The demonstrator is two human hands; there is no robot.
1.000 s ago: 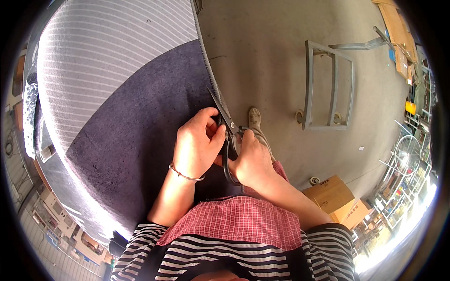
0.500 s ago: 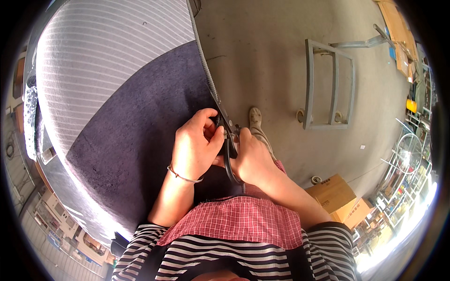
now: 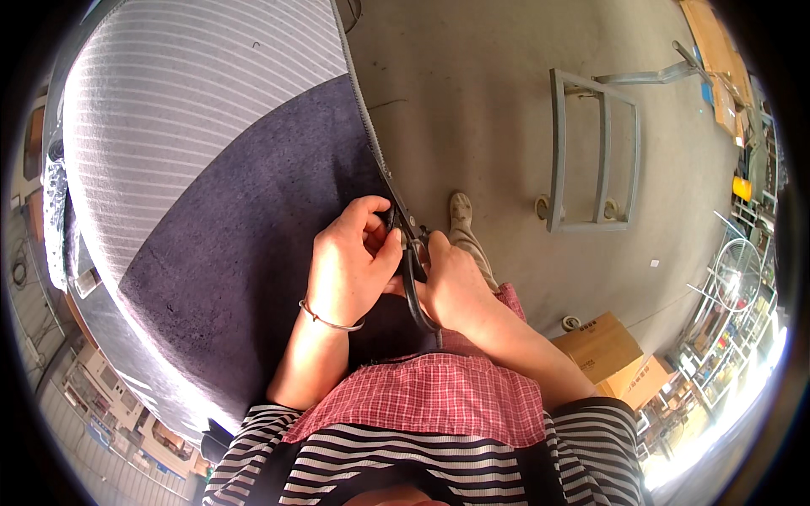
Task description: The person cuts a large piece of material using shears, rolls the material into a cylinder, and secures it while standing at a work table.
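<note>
A large padded cover, perhaps a mattress, lies at my left, with pale striped fabric (image 3: 202,93) at the far part and dark purple-grey fabric (image 3: 253,194) nearer me. Along its right side runs a thin corded edge (image 3: 363,114). My left hand (image 3: 350,266), a bracelet at the wrist, pinches the dark fabric at this edge. Black-handled scissors (image 3: 411,291) are in my right hand (image 3: 457,285), fingers through the handles. Their blades point away from me along the edge, close beside my left fingertips. The exact spot between the blades is hidden.
A grey metal frame on wheels (image 3: 604,160) stands on the concrete floor to the right. Nearer are a cardboard box (image 3: 601,347) and a roll of tape (image 3: 570,323). A standing fan (image 3: 737,274) and cluttered racks line the far right. My foot (image 3: 460,211) is beside the cover.
</note>
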